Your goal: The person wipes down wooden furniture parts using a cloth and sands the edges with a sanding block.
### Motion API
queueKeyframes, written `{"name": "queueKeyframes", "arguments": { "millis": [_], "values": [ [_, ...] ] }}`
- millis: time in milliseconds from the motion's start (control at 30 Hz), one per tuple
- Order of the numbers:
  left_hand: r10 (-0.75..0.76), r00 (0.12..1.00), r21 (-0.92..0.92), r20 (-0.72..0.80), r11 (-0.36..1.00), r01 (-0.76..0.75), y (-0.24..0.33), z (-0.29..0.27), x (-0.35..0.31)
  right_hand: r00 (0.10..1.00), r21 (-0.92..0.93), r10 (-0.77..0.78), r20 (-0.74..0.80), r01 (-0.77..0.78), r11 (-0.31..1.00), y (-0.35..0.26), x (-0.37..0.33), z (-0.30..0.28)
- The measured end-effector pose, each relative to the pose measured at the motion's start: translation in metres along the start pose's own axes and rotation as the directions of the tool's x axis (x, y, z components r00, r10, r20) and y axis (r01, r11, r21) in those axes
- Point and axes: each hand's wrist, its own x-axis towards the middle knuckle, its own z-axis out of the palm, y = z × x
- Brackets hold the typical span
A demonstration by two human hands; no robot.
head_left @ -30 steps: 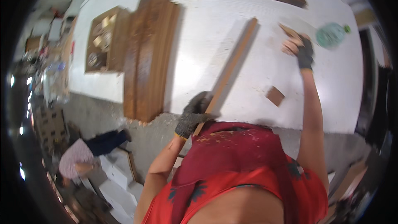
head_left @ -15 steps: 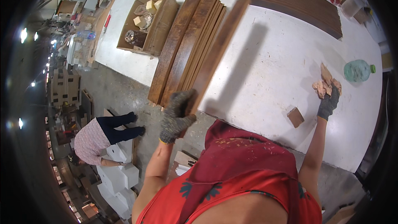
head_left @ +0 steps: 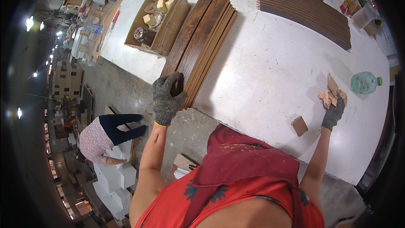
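Observation:
Both my hands wear grey knit gloves with yellow cuffs. My left hand (head_left: 168, 100) is curled round the near end of a dark brown wooden board (head_left: 187, 33) at the left of a row. Another flat board (head_left: 207, 33) lies beside it, and several narrow board edges (head_left: 215, 48) line the row's right side. My right hand (head_left: 334, 115) is closed on a crumpled peach-coloured cloth (head_left: 331, 95) resting on the white table (head_left: 261, 71). Near that hand lies a small brown block (head_left: 299, 126). A greenish clear bottle (head_left: 363, 82) with a green cap lies to its right.
A cardboard box (head_left: 168, 33) with yellowish blocks and a jar stands left of the boards. More brown boards (head_left: 303, 14) lie in a row at the far right. Clear containers (head_left: 363, 16) crowd the far right corner. Another person (head_left: 97, 139) bends over white panels (head_left: 112, 177) at left.
The board my left hand held at an angle now lies against the row's right side. My left hand has moved left to another board's near end. My right hand keeps the cloth.

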Motion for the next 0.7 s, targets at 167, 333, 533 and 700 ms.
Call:
{"name": "queueKeyframes", "arguments": {
  "millis": [167, 333, 533, 700],
  "values": [
    [0.167, 0.981, 0.16, -0.098, 0.976, -0.15, -0.017, 0.013, 0.016, 0.998, 0.016, 0.035, 0.054, -0.036, 0.999, 0.003, 0.0, -0.007],
    [0.045, 0.997, 0.24, -0.068, 0.97, -0.028, -0.017, 0.022, 0.032, 0.994, 0.338, 0.101, 0.051, -0.113, 0.934, -0.001, 0.002, -0.041],
    [-0.028, 0.994, 0.096, -0.107, 0.995, 0.038, -0.023, 0.028, 0.038, 0.856, 0.647, 0.476, 0.199, -0.48, 0.592, 0.094, 0.008, -0.117],
    [0.075, 0.99, 0.05, -0.119, 0.996, -0.069, -0.005, 0.024, 0.039, 0.913, -0.214, 0.35, 0.208, -0.307, 0.927, 0.054, 0.015, -0.175]
  ]
}}
